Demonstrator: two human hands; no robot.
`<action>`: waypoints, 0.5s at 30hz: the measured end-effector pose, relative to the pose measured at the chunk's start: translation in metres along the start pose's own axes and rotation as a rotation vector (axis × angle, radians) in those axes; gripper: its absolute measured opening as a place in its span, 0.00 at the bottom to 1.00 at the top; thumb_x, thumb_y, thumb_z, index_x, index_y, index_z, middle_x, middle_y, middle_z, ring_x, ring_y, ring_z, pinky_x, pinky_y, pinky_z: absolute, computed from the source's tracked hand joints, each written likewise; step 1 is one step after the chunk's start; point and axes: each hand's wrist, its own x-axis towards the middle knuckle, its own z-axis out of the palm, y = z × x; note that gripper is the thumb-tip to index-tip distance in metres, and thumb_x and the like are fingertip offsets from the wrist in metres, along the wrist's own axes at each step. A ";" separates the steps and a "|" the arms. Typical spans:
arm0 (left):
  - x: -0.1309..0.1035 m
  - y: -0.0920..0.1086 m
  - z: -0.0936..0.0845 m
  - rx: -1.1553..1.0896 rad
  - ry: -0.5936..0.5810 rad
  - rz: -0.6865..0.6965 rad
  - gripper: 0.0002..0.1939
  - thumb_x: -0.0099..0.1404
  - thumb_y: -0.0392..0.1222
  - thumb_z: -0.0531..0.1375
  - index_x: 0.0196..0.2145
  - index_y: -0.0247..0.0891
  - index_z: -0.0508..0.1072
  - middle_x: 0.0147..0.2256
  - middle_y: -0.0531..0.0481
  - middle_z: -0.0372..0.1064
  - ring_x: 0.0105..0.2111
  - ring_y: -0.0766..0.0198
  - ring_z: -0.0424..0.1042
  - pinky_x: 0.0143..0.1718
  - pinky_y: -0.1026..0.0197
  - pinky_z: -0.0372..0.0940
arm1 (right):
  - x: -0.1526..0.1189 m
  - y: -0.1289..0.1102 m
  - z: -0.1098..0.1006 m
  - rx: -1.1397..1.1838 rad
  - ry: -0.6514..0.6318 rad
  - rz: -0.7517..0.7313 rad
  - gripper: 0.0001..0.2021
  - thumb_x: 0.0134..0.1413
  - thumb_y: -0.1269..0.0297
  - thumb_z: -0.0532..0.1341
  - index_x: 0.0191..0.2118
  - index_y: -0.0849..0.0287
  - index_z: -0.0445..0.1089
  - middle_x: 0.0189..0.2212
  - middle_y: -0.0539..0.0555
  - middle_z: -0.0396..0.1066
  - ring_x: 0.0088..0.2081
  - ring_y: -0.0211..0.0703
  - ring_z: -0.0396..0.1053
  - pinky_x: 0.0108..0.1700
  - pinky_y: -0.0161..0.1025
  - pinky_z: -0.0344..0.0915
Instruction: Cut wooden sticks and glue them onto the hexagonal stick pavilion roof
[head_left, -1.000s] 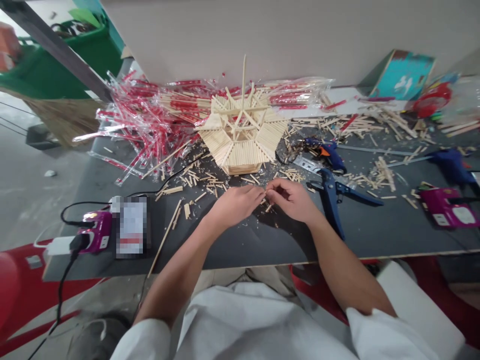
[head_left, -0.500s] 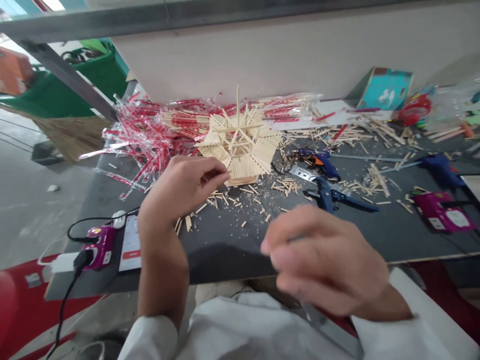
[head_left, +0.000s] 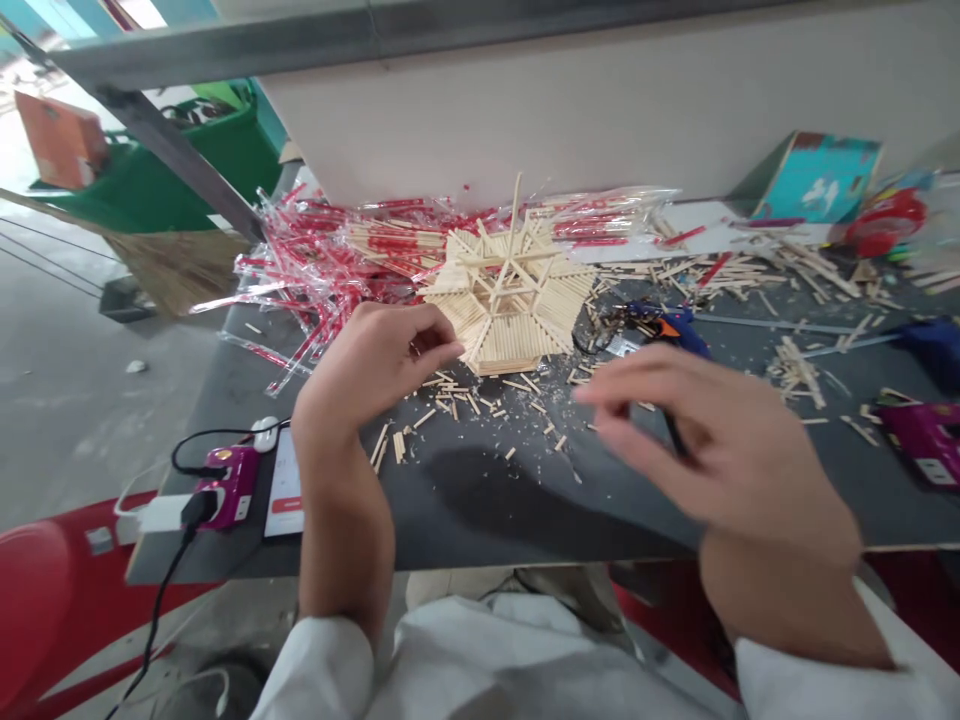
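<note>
The model of pale wooden sticks (head_left: 517,330) stands just above the centre of the frame, its slatted panels fanning out around an open lattice top, with one long stick pointing up from it. The left hand (head_left: 371,365) is left of centre, its wrist bent and its fingertips at the lower-left edge of the model; whether they touch it cannot be told. The thumb and forefinger of that grip come close together at the tips, and it is unclear whether anything small sits between them. The right hand (head_left: 712,440), blurred, hangs over the desk (head_left: 480,520) right of centre, fingers curled toward the thumb; whether this grip is closed or holds something cannot be made out. Short cut stick pieces (head_left: 454,395) lie scattered between the hands, below the model. A blue glue gun (head_left: 686,330) with an orange trigger lies just above the right hand, partly hidden by it. Clear-and-red plastic wrappers (head_left: 307,270) heap up at the left of the model. At lower left, a phone (head_left: 283,495) lies partly behind the left forearm, beside a purple power adapter (head_left: 232,485) with plugs in it.
</note>
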 end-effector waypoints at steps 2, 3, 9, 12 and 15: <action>-0.001 -0.005 -0.003 0.020 0.030 -0.037 0.10 0.68 0.47 0.62 0.35 0.40 0.78 0.30 0.53 0.78 0.28 0.66 0.73 0.35 0.63 0.64 | -0.003 0.056 -0.011 -0.265 0.081 0.279 0.10 0.62 0.62 0.63 0.49 0.52 0.76 0.44 0.55 0.78 0.41 0.45 0.75 0.44 0.41 0.70; -0.001 -0.008 -0.004 0.030 0.044 -0.052 0.10 0.69 0.48 0.61 0.36 0.40 0.78 0.30 0.53 0.78 0.28 0.66 0.73 0.35 0.62 0.64 | -0.006 0.086 -0.016 -0.383 0.102 0.454 0.13 0.63 0.60 0.62 0.51 0.55 0.75 0.43 0.58 0.78 0.39 0.46 0.75 0.45 0.43 0.69; 0.006 -0.017 0.002 0.065 0.057 -0.110 0.10 0.69 0.47 0.58 0.38 0.41 0.77 0.27 0.53 0.76 0.25 0.66 0.71 0.34 0.61 0.62 | -0.024 0.229 -0.032 -0.677 -0.076 0.930 0.18 0.61 0.56 0.62 0.46 0.68 0.74 0.39 0.74 0.76 0.38 0.55 0.70 0.41 0.47 0.60; 0.012 -0.017 0.008 0.064 0.025 -0.098 0.10 0.70 0.47 0.57 0.38 0.41 0.77 0.28 0.53 0.76 0.26 0.66 0.71 0.35 0.61 0.62 | -0.024 0.249 -0.032 -0.567 -0.148 0.907 0.12 0.58 0.54 0.63 0.30 0.57 0.73 0.23 0.60 0.73 0.25 0.48 0.64 0.33 0.43 0.58; 0.018 -0.016 0.014 0.046 -0.005 -0.073 0.11 0.71 0.47 0.56 0.38 0.41 0.77 0.30 0.53 0.77 0.28 0.65 0.72 0.35 0.61 0.62 | -0.027 0.255 -0.034 -0.465 -0.101 0.806 0.13 0.57 0.57 0.64 0.24 0.55 0.70 0.17 0.54 0.69 0.21 0.45 0.62 0.29 0.42 0.57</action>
